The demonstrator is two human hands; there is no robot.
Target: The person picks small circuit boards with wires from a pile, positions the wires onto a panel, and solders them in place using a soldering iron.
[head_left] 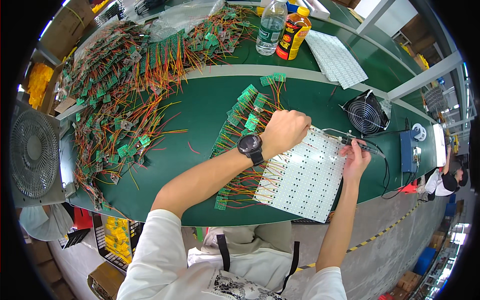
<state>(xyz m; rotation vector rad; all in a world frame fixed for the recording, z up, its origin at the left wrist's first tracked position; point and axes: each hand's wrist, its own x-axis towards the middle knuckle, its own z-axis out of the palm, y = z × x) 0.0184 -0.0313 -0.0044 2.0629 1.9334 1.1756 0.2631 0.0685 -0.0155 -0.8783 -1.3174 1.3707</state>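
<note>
A white panel [300, 182] with rows of small dark dots lies tilted on the green table before me. My left hand [285, 131], with a dark watch on its wrist, is closed over the panel's far left corner. Its fingertips are turned away, so what they pinch is hidden. In my right hand [355, 159], above the panel's right edge, is a soldering iron [364, 145] with a dark handle; its thin metal end points left toward my left hand. Small green circuit boards [251, 121] with red and yellow wires line the panel's left side, several wires reaching onto it.
A large heap of wired circuit boards [107, 75] covers the table's left. Behind stand a water bottle [270, 30], an orange-capped drink bottle [294, 35] and stacked white panels [337, 57]. On the right are a small black fan [366, 114] and a blue box [408, 151] with cables.
</note>
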